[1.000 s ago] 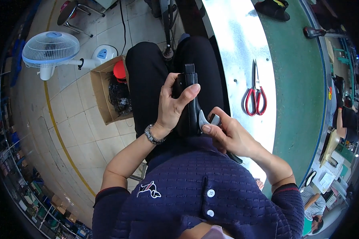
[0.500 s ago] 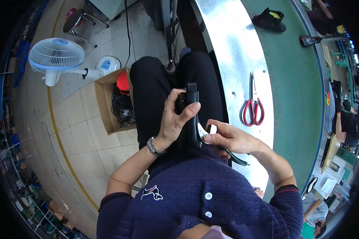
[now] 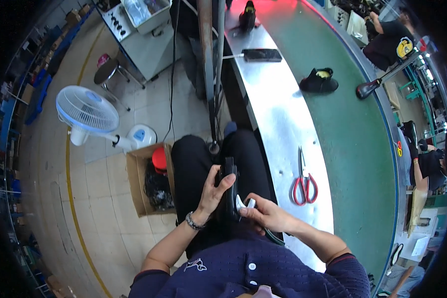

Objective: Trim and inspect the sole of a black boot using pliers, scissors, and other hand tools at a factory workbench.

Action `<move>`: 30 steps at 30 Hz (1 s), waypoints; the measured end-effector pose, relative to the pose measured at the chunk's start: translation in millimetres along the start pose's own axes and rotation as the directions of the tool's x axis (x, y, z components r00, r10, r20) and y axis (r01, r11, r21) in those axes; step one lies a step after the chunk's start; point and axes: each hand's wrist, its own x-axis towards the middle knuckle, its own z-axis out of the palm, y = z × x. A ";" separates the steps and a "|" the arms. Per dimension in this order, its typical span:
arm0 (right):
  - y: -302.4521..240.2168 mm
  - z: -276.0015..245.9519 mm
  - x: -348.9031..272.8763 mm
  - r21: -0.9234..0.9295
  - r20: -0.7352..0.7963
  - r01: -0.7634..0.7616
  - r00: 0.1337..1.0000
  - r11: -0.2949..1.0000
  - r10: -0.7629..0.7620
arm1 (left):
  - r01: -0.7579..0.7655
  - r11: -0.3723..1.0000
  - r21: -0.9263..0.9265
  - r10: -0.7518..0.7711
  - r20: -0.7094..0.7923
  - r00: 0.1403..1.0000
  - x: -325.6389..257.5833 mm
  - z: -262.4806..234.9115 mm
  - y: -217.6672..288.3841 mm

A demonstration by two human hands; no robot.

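Over my lap, a black shoe [image 3: 230,192], seen nearly edge-on, is gripped by my left hand [image 3: 213,191]. Its thumb lies across the shoe's side and the other fingers are partly hidden behind it. From the right, my right hand [image 3: 264,214] pinches a small curved white piece [image 3: 241,204], whose tip is against or very close to the shoe. A dark green strip [image 3: 274,237] trails below that hand; whether it joins the white piece I cannot tell. Red-handled scissors [image 3: 304,186] lie on the metal ledge to the right.
Beside the metal ledge [image 3: 283,107] runs a green belt [image 3: 355,164] carrying another black shoe [image 3: 320,81]. A phone [image 3: 261,55] lies on the ledge. Left of my legs are a cardboard box [image 3: 135,184] and a fan [image 3: 88,110]. A metal post [image 3: 206,64] stands ahead.
The view has tilted upward, so the hands and scissors sit lower in the picture and the phone has come into sight. Both hands keep their holds, with little change between them.
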 end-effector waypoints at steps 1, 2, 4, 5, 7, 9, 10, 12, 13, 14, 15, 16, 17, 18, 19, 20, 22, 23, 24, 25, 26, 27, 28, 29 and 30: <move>0.7 -0.2 0.8 -0.021 -0.006 0.019 1.000 1.000 -0.019 | -0.016 0.997 -0.077 0.015 -0.012 1.000 1.6 0.7 -2.2; -7.2 0.7 -2.8 -0.100 -0.009 0.019 1.000 0.995 -0.020 | -0.032 0.988 -0.150 0.027 -0.032 0.999 3.1 -1.3 -6.6; -6.3 0.1 -5.7 -0.127 0.070 0.060 0.996 0.990 -0.052 | 0.136 0.922 -0.362 -0.091 0.139 0.986 11.2 -17.8 -29.1; -6.3 -3.0 -8.1 -0.087 0.122 0.037 0.992 0.995 -0.026 | 0.316 0.866 -0.387 -0.180 0.349 0.920 16.8 -24.9 -29.7; 0.9 -8.8 -11.5 -0.037 0.067 0.039 0.997 0.999 -0.036 | 0.407 0.817 -0.409 -0.196 0.467 0.862 21.6 -24.5 -45.6; 4.9 -24.3 -11.8 0.047 -0.034 0.045 0.998 0.998 -0.044 | 0.495 0.778 -0.387 -0.336 0.410 0.848 21.1 -18.9 -51.6; 13.6 -36.2 -9.8 0.051 -0.128 0.053 0.991 0.997 -0.047 | 0.494 0.781 -0.382 -0.333 0.415 0.847 23.6 -16.6 -52.9; 23.8 -54.3 -3.7 -0.200 -0.460 0.023 0.881 0.979 -0.115 | 0.588 0.674 -0.447 -0.387 0.464 0.797 28.9 -17.2 -68.4; 37.1 -67.1 6.0 -0.511 -0.534 -0.019 0.791 0.859 -0.300 | 0.410 0.790 -0.456 -0.342 0.228 0.912 44.0 -29.0 -122.4; 59.8 -80.3 13.0 -0.737 -0.549 -0.128 0.686 0.664 -0.477 | 0.425 0.784 -0.452 -0.354 0.236 0.905 54.8 -30.1 -128.6; 71.4 -86.3 18.0 -0.776 -0.573 -0.204 0.624 0.598 -0.531 | 0.388 0.853 -0.350 -0.338 0.198 0.920 65.8 -31.7 -125.8; 78.0 -92.6 21.9 -0.759 -0.620 -0.337 0.636 0.557 -0.460 | 0.359 0.902 -0.240 -0.326 0.166 0.931 72.6 -29.5 -120.8; 77.8 -94.8 19.3 -0.756 -0.627 -0.366 0.640 0.542 -0.443 | 0.349 0.913 -0.212 -0.301 0.227 0.926 67.7 -12.0 -76.7; 77.4 -94.7 16.9 -0.758 -0.631 -0.391 0.644 0.522 -0.433 | 0.330 0.925 -0.189 -0.270 0.286 0.919 63.6 10.0 -17.7; 80.1 -88.9 14.9 -0.755 -0.630 -0.395 0.659 0.524 -0.410 | 0.263 0.945 -0.195 -0.208 0.264 0.942 66.4 20.8 6.9; 82.6 -85.9 16.2 -0.781 -0.606 -0.357 0.632 0.513 -0.482 | 0.188 0.963 -0.195 -0.139 0.242 0.960 72.2 27.5 19.5; 81.7 -83.2 20.0 -0.809 -0.576 -0.313 0.593 0.498 -0.562 | 0.176 0.967 -0.186 -0.117 0.293 0.949 88.7 30.1 32.1; 80.0 -79.4 17.0 -0.816 -0.562 -0.238 0.540 0.527 -0.626 | 0.157 0.972 -0.177 -0.087 0.350 0.933 93.3 32.1 36.6; 74.7 -76.7 13.4 -0.821 -0.549 -0.159 0.479 0.548 -0.685 | 0.153 0.973 -0.173 -0.084 0.352 0.932 93.3 35.7 41.5; 64.6 -75.0 9.2 -0.776 -0.559 -0.008 0.472 0.630 -0.682 | 0.065 0.994 -0.089 -0.033 0.324 0.946 92.6 39.7 44.5; 59.4 -69.9 3.6 -0.775 -0.561 -0.005 0.465 0.632 -0.684 | -0.020 1.000 -0.002 0.020 0.300 0.954 90.8 42.1 46.6; 56.4 -63.9 -2.3 -0.549 -0.622 0.255 0.510 0.796 -0.593 | -0.081 0.997 -0.011 0.079 0.368 0.926 93.2 40.8 43.6; 53.8 -57.6 -10.6 -0.239 -0.651 0.465 0.575 0.853 -0.496 | -0.080 0.997 -0.007 0.077 0.381 0.921 91.8 46.3 50.7; 47.0 -52.0 -20.9 -0.183 -0.573 0.511 0.638 0.840 -0.514 | -0.159 0.987 -0.017 0.149 0.462 0.874 86.9 53.5 63.9; 38.6 -44.7 -32.4 -0.070 -0.481 0.559 0.706 0.826 -0.519 | -0.236 0.971 -0.034 0.217 0.537 0.815 85.4 58.1 70.8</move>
